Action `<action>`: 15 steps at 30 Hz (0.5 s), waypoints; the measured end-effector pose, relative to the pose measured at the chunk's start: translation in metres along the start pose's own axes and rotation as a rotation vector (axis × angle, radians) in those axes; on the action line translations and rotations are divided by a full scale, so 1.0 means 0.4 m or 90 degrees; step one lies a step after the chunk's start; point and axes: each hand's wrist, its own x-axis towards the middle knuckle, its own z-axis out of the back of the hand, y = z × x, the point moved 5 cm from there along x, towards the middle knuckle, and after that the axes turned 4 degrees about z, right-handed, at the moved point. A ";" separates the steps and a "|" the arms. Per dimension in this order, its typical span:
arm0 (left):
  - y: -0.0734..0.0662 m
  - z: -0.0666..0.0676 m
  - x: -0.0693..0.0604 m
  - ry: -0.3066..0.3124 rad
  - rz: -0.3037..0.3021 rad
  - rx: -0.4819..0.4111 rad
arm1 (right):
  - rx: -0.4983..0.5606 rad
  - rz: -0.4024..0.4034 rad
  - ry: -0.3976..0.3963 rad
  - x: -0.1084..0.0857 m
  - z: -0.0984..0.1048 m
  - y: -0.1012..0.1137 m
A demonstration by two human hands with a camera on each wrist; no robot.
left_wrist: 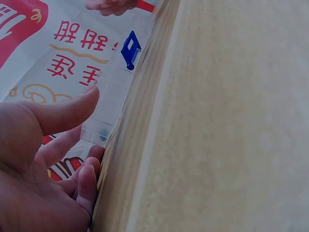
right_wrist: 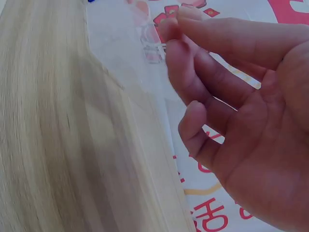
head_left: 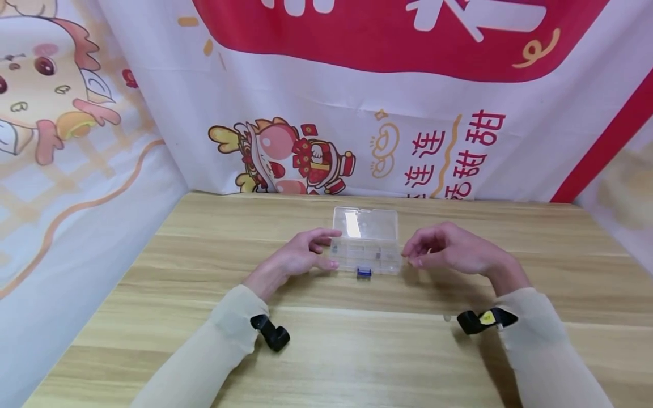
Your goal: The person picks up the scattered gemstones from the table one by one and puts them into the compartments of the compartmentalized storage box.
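Note:
A clear plastic compartment box (head_left: 357,262) lies on the table, its see-through lid (head_left: 380,224) raised at the back. On the front edge is a blue latch (head_left: 364,273), also seen in the left wrist view. A small dark piece (head_left: 378,255) sits in a right-hand compartment, another (head_left: 334,248) at the left. My left hand (head_left: 298,253) reaches to the box's left side, thumb and index finger spread at the edge; whether they touch it is unclear. Beside the right edge, my right hand (head_left: 454,249) has loosely bent fingers, with nothing visible between them (right_wrist: 256,101).
The wooden table (head_left: 331,357) runs back to a white and red printed cloth (head_left: 316,90) hanging behind it. More printed cloth (head_left: 66,226) hangs on the left. A small round mark (head_left: 447,318) shows on the table near the right wrist's black camera strap (head_left: 471,322).

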 end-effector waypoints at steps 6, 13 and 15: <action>0.000 0.000 0.000 -0.001 0.001 -0.001 | -0.021 -0.015 -0.054 0.009 0.000 0.022; 0.004 0.000 0.000 -0.004 0.012 -0.004 | -0.019 -0.019 -0.068 0.022 -0.016 0.032; 0.004 -0.001 0.001 -0.003 0.012 -0.004 | -0.019 -0.016 -0.071 0.026 -0.021 0.033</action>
